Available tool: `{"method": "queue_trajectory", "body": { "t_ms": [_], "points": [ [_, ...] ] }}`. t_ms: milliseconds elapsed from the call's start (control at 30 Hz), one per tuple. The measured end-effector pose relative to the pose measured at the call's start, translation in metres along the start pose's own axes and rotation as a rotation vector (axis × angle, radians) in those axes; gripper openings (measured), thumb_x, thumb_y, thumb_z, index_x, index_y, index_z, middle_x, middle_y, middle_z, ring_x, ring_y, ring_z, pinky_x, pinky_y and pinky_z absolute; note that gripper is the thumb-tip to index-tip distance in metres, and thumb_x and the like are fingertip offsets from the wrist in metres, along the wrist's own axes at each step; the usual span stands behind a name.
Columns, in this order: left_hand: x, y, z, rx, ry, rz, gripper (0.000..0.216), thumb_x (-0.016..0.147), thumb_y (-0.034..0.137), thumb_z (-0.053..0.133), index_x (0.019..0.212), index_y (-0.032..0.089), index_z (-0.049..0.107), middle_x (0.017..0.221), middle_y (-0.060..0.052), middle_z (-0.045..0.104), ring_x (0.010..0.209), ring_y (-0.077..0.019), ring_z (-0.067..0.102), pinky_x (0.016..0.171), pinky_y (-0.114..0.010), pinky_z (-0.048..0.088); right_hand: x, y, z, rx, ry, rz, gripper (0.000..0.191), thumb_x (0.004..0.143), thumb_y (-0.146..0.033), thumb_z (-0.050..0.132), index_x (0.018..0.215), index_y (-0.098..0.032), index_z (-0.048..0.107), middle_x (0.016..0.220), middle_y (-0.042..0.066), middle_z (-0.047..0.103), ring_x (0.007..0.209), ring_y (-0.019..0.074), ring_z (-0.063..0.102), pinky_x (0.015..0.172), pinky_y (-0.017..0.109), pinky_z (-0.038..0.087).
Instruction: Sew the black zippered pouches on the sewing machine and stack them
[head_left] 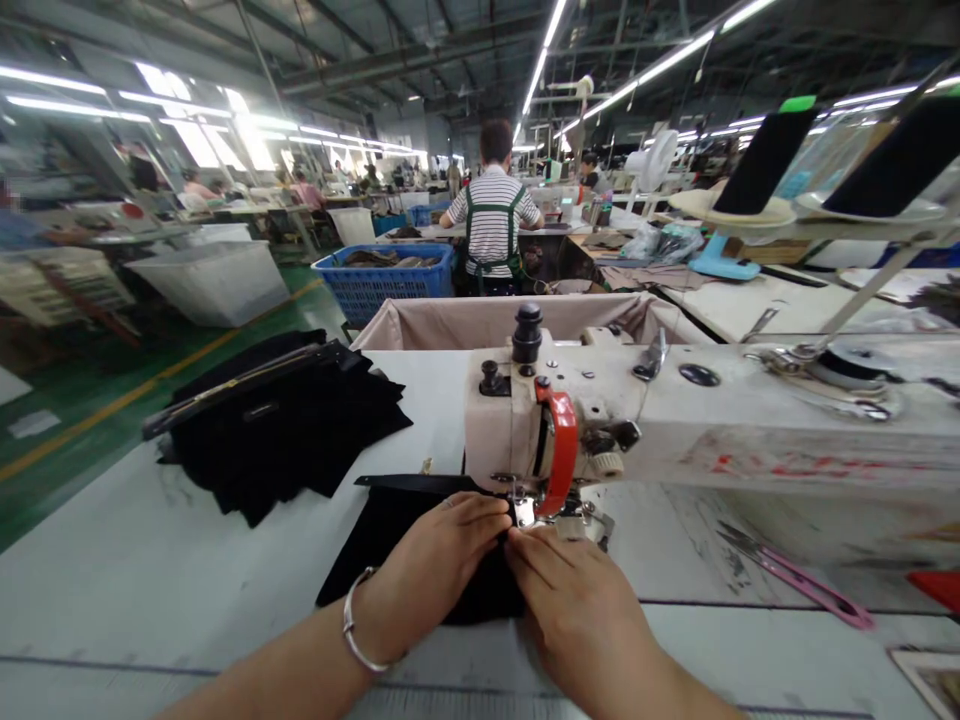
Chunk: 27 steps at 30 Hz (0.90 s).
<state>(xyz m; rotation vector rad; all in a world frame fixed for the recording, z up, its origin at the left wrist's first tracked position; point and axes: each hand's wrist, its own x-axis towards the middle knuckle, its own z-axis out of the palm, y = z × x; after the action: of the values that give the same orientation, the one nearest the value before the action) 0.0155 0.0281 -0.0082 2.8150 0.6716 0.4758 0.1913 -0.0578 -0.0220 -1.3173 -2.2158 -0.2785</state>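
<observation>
A black fabric piece with a dark strip along its far edge lies on the white machine table, its right edge at the sewing machine's needle and presser foot. My left hand lies flat on top of it, fingers stretched towards the foot; a silver bangle circles the wrist. At the fabric's right edge my right hand has its bent fingers pressed together on the cloth, just in front of the foot; its thumb is hidden. An orange-red guard curves down over the needle area, close above both hands.
To the left lies a stack of black pieces with a zipper. Pink-handled scissors rest on the right. Behind the machine is a pink cloth-lined bin, then a blue basket and a seated co-worker. Black thread cones stand at upper right.
</observation>
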Motion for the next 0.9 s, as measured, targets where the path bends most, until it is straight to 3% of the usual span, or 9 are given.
{"method": "queue_trajectory", "body": {
  "t_ms": [400, 633, 767, 833, 900],
  "points": [
    [0.004, -0.003, -0.004, 0.041, -0.022, 0.065, 0.029, 0.092, 0.006, 0.056, 0.119, 0.014, 0.061, 0.126, -0.007, 0.063, 0.121, -0.0197, 0.055, 0.108, -0.037, 0.045, -0.005, 0.002, 0.005, 0.021, -0.029, 0.033, 0.04, 0.073, -0.002, 0.053, 0.11, -0.008, 0.067, 0.107, 0.01, 0.069, 0.097, 0.0239, 0.061, 0.086, 0.036, 0.05],
    [0.008, -0.006, -0.008, -0.066, -0.059, 0.041, 0.031, 0.09, 0.005, 0.058, 0.119, 0.018, 0.062, 0.118, -0.004, 0.066, 0.125, -0.0178, 0.052, 0.113, -0.038, 0.039, -0.003, -0.001, 0.01, 0.036, -0.066, 0.035, 0.038, 0.075, -0.004, 0.057, 0.111, -0.008, 0.066, 0.104, 0.011, 0.069, 0.099, 0.025, 0.06, 0.087, 0.036, 0.05],
    [0.004, -0.002, -0.017, -0.095, -0.11, 0.015, 0.035, 0.093, 0.01, 0.056, 0.127, 0.02, 0.057, 0.124, -0.006, 0.063, 0.128, -0.0181, 0.049, 0.114, -0.039, 0.038, -0.002, 0.007, -0.013, 0.138, -0.144, 0.054, 0.042, 0.079, -0.005, 0.056, 0.12, -0.017, 0.061, 0.117, 0.006, 0.066, 0.105, 0.0242, 0.058, 0.092, 0.04, 0.047],
    [-0.004, 0.004, -0.023, -0.114, -0.14, -0.013, 0.046, 0.089, 0.029, 0.066, 0.132, 0.017, 0.053, 0.134, -0.01, 0.056, 0.13, -0.0237, 0.047, 0.112, -0.043, 0.04, -0.002, 0.019, -0.034, 0.246, -0.267, 0.103, 0.049, 0.078, -0.004, 0.055, 0.122, -0.026, 0.058, 0.124, 0.0, 0.062, 0.112, 0.0237, 0.054, 0.099, 0.043, 0.043],
    [-0.015, 0.011, -0.026, -0.126, -0.146, -0.024, 0.067, 0.078, 0.046, 0.076, 0.133, 0.015, 0.052, 0.14, -0.014, 0.05, 0.13, -0.0295, 0.046, 0.11, -0.047, 0.042, -0.002, 0.033, -0.051, 0.313, -0.348, 0.175, 0.052, 0.077, 0.001, 0.052, 0.12, -0.028, 0.056, 0.124, 0.001, 0.058, 0.115, 0.0233, 0.051, 0.099, 0.042, 0.043]
  ]
}}
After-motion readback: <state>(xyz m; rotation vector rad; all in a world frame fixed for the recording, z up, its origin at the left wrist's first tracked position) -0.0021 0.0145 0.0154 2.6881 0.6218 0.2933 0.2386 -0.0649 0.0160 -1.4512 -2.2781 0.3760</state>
